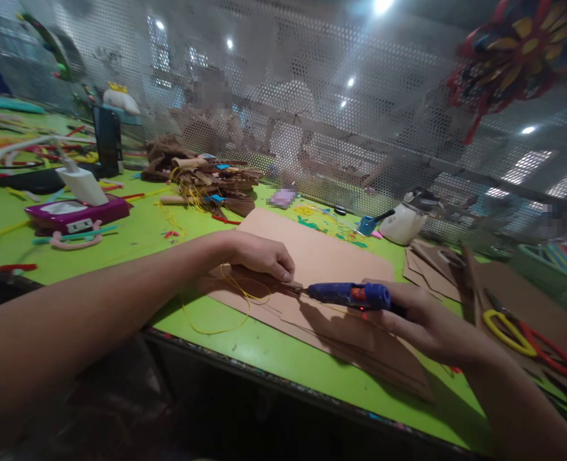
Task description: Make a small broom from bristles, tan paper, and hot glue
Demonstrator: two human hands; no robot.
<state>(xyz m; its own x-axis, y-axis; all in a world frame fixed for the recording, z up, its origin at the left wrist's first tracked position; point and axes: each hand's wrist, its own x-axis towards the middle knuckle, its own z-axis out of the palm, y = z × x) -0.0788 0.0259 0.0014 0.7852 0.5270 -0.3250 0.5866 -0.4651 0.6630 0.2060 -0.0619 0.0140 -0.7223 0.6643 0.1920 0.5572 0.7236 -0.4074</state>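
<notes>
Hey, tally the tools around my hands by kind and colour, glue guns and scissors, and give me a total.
Blue glue gun: 1, held in the right hand
Yellow-handled scissors: 1
Red-handled scissors: 1
Total: 3

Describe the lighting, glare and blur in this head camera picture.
Head view: ceiling lamps glare through the perforated screen; edges bow from the wide lens; the pinwheel and left forearm are soft; the glue gun in the right hand is sharp, shadowing the cardboard.

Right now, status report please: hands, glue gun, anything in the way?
Left hand pressing on brown cardboard. Right hand holding blue glue gun, nozzle beside left fingers. Yellow string trailing by left wrist.
</notes>
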